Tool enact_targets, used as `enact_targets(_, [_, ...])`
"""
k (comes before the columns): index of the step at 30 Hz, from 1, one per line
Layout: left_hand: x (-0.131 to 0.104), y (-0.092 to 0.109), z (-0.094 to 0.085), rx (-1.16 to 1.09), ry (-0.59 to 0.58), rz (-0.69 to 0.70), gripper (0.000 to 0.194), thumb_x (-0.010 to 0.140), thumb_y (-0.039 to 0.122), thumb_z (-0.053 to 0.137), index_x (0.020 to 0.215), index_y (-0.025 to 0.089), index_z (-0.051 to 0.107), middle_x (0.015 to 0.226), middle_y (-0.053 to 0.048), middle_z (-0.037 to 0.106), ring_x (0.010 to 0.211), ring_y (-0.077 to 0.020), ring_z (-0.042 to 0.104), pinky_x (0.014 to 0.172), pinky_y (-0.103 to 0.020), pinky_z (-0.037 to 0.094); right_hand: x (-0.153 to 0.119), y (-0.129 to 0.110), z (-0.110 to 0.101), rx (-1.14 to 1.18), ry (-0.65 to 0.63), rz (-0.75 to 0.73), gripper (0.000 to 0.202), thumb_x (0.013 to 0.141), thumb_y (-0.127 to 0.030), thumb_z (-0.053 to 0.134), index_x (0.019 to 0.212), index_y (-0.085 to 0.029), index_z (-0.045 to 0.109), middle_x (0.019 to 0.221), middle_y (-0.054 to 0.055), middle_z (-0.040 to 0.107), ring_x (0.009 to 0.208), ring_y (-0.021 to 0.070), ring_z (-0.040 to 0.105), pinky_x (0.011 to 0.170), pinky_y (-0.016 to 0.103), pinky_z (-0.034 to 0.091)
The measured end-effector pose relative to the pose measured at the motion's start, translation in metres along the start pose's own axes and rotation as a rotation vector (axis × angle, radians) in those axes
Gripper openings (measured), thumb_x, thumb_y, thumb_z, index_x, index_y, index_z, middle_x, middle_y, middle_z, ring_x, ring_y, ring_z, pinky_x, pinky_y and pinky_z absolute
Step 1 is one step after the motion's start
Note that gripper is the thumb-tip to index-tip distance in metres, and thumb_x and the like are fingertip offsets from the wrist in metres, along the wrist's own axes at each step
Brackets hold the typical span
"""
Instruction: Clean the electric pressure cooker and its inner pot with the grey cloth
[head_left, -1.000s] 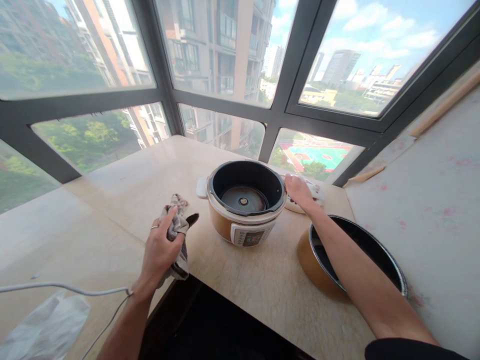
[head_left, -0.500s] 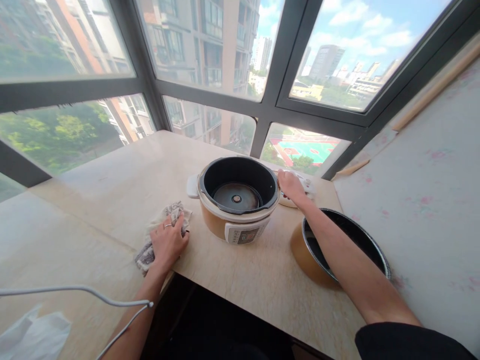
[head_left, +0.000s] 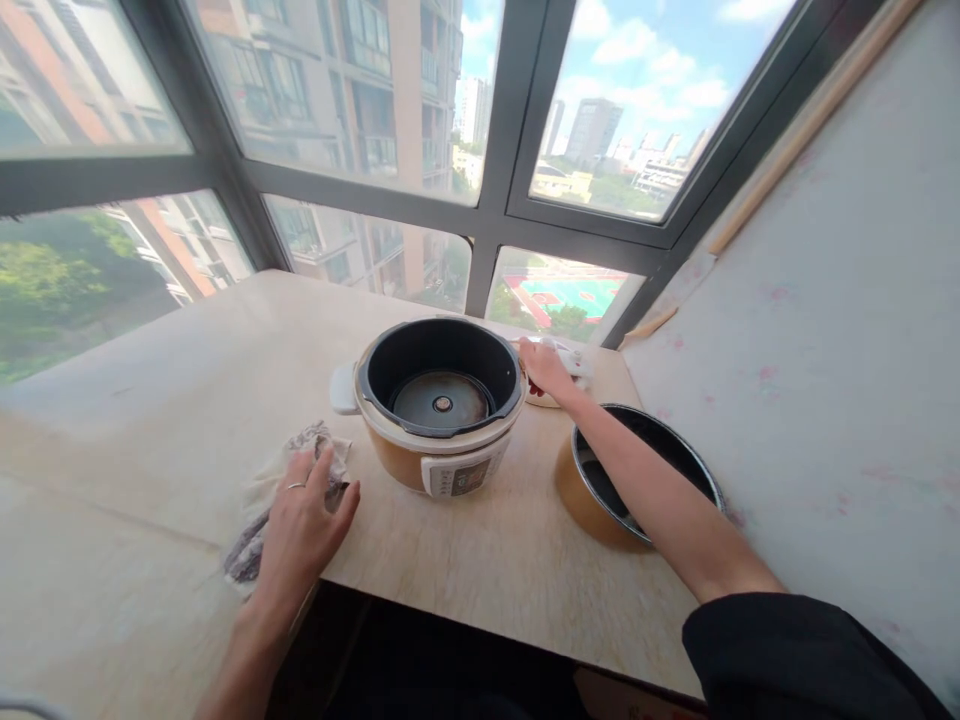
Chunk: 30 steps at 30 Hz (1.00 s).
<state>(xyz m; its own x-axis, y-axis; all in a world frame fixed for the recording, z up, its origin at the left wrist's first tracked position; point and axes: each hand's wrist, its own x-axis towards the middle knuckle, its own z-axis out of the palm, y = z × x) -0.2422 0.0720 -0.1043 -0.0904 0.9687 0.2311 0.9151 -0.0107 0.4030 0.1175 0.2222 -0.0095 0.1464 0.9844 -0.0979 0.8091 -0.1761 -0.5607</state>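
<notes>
The right hand (head_left: 546, 368) is clamped on the cooker (head_left: 442, 440) at its 3 o'clock side, likely steadying it on the worktop (head_left: 465, 560), while the left hand (head_left: 304, 515), fingers apart, rests over the cloth (head_left: 247, 552) at 8 o'clock, the pot (head_left: 592, 505) at 4.

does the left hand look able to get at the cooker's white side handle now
Likely yes: the left hand is open, and only the low-lying cloth and counter separate it from the white side handle.

Rough-looking, rumpled cloth rag (head_left: 253, 545) — smooth, plastic-looking cooker (head_left: 397, 456) — smooth, faintly glossy countertop (head_left: 480, 560)
</notes>
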Motion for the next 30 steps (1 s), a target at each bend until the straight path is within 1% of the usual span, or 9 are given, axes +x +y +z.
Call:
enact_targets(3, [-0.006, 0.012, -0.001, -0.275, -0.094, 0.006, 0.058, 0.089, 0.053, 0.048, 0.133, 0.018, 0.060, 0.130, -0.015, 0.069, 0.123, -0.0330, 0.064, 0.108, -0.047, 0.048, 0.000, 0.001, 0.002, 0.094, 0.025, 0.024, 0.069, 0.105, -0.060, 0.011, 0.090, -0.016, 0.063, 0.059, 0.006, 0.061, 0.045, 0.0176, 0.058, 0.047, 0.027, 0.048])
enact_targets(5, [-0.012, 0.025, 0.000, -0.450, -0.200, 0.000, 0.055, 0.085, 0.057, 0.054, 0.122, 0.019, 0.066, 0.113, -0.011, 0.077, 0.106, -0.0312, 0.072, 0.100, -0.044, 0.055, 0.000, 0.003, 0.003, 0.152, 0.020, 0.043, 0.069, 0.104, -0.064, 0.015, 0.086, -0.017, 0.062, 0.057, 0.005, 0.060, 0.044, 0.0166, 0.058, 0.044, 0.026, 0.048])
enact_targets(10, [-0.032, 0.071, 0.012, -0.720, -0.485, 0.067, 0.048, 0.084, 0.058, 0.060, 0.112, 0.021, 0.073, 0.100, -0.009, 0.080, 0.094, -0.0284, 0.077, 0.087, -0.038, 0.062, -0.009, 0.014, -0.006, 0.381, -0.060, 0.121, 0.062, 0.102, -0.068, 0.024, 0.095, -0.018, 0.058, 0.058, 0.000, 0.059, 0.040, 0.0128, 0.056, 0.039, 0.022, 0.046])
enact_targets(12, [-0.038, 0.089, 0.019, -0.761, -0.555, 0.087, 0.049, 0.085, 0.057, 0.060, 0.113, 0.019, 0.074, 0.100, -0.011, 0.080, 0.094, -0.0280, 0.077, 0.085, -0.037, 0.063, -0.020, 0.021, -0.015, 0.431, -0.055, 0.140, 0.059, 0.102, -0.068, 0.025, 0.100, -0.018, 0.056, 0.057, -0.002, 0.058, 0.038, 0.0114, 0.055, 0.036, 0.021, 0.044])
enact_targets(15, [-0.043, 0.112, 0.028, -0.783, -0.601, 0.138, 0.047, 0.085, 0.053, 0.059, 0.111, 0.018, 0.075, 0.101, -0.011, 0.079, 0.092, -0.0264, 0.077, 0.083, -0.036, 0.063, -0.043, 0.037, -0.031, 0.533, -0.039, 0.138, 0.049, 0.102, -0.065, 0.036, 0.101, -0.019, 0.054, 0.056, -0.005, 0.057, 0.035, 0.0096, 0.053, 0.033, 0.018, 0.039])
enact_targets(20, [-0.041, 0.135, 0.040, -0.781, -0.607, 0.226, 0.041, 0.088, 0.046, 0.058, 0.110, 0.018, 0.076, 0.098, -0.010, 0.079, 0.087, -0.0232, 0.076, 0.081, -0.034, 0.063, -0.090, 0.074, -0.052, 0.635, -0.039, 0.113, 0.030, 0.098, -0.048, 0.057, 0.092, -0.019, 0.058, 0.059, -0.005, 0.060, 0.037, 0.0078, 0.052, 0.034, 0.017, 0.040])
enact_targets(23, [-0.039, 0.138, 0.045, -0.773, -0.585, 0.238, 0.038, 0.087, 0.045, 0.059, 0.109, 0.019, 0.076, 0.097, -0.008, 0.080, 0.086, -0.0226, 0.076, 0.079, -0.033, 0.063, -0.120, 0.095, -0.058, 0.676, -0.007, 0.076, 0.031, 0.089, -0.049, 0.066, 0.090, -0.018, 0.063, 0.060, -0.005, 0.061, 0.040, 0.0075, 0.053, 0.038, 0.017, 0.041])
enact_targets(27, [-0.037, 0.122, 0.042, -0.755, -0.461, 0.175, 0.034, 0.086, 0.047, 0.062, 0.102, 0.021, 0.078, 0.089, -0.006, 0.080, 0.079, -0.0218, 0.076, 0.074, -0.030, 0.062, -0.166, 0.114, -0.061, 0.709, 0.095, 0.011, 0.035, 0.089, -0.052, 0.066, 0.089, -0.018, 0.069, 0.061, -0.003, 0.061, 0.045, 0.0082, 0.055, 0.044, 0.019, 0.042])
enact_targets(30, [-0.039, 0.095, 0.032, -0.723, -0.233, 0.041, 0.032, 0.084, 0.048, 0.064, 0.097, 0.022, 0.078, 0.080, -0.003, 0.078, 0.068, -0.0189, 0.073, 0.067, -0.027, 0.060, -0.203, 0.121, -0.056, 0.761, 0.160, 0.012, 0.033, 0.090, -0.051, 0.067, 0.089, -0.018, 0.071, 0.059, -0.003, 0.060, 0.047, 0.0092, 0.054, 0.047, 0.021, 0.043])
